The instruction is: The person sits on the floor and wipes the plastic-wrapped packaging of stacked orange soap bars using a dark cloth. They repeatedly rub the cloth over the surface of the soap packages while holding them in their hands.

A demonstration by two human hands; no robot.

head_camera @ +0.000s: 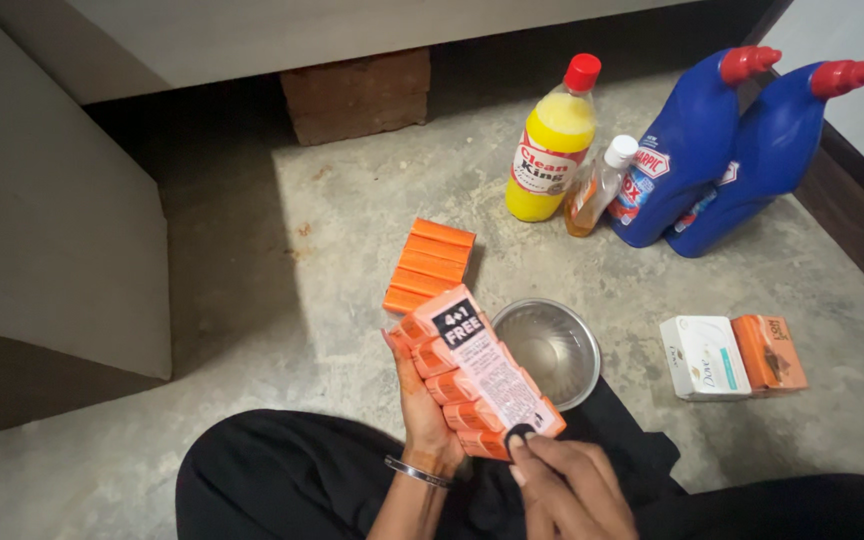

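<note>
Here the left hand grips the orange soap multipack while the right hand pinches its wrapper corner, so the 5 bars may spill toward the steel bowl just beyond.

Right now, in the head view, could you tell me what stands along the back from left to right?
Brick → yellow bottle with a red cap → small amber bottle with a white cap → two blue angled-neck bottles with red caps.
</note>
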